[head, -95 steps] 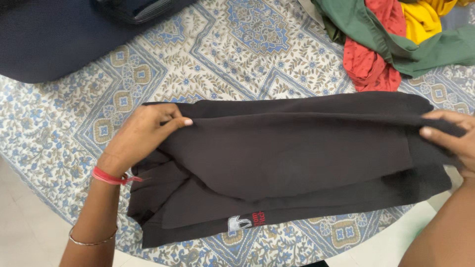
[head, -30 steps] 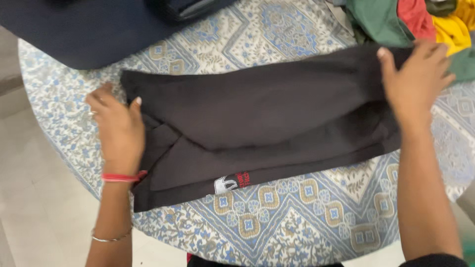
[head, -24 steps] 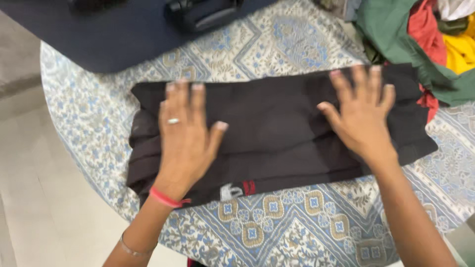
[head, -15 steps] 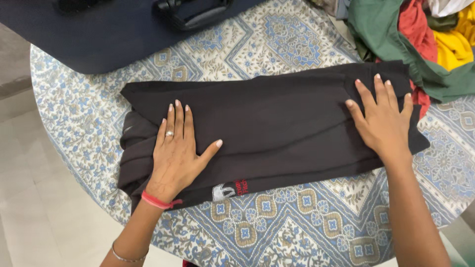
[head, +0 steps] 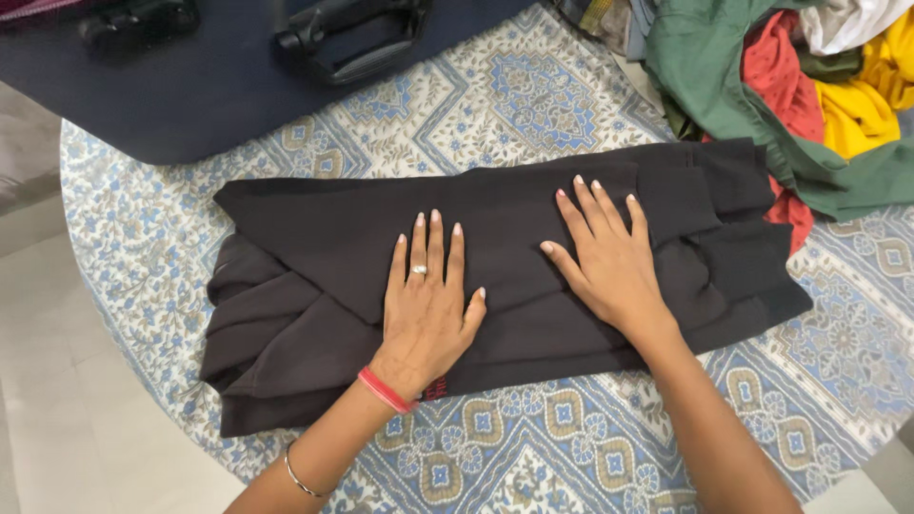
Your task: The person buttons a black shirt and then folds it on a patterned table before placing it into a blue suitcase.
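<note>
Both hands, the left hand (head: 428,305) and right hand (head: 609,257), lie open and flat, gripping nothing, on the folded dark garment (head: 314,257) spread across the patterned tabletop (head: 571,447). Its left end is bunched in loose folds, so pressing there could set creases, and the right end touches the pile of coloured clothes (head: 809,86), which could snag it.

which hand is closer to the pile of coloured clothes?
Right. The right hand lies flat on the black garment, nearer the pile at the upper right. The left hand rests flat farther left.
</note>
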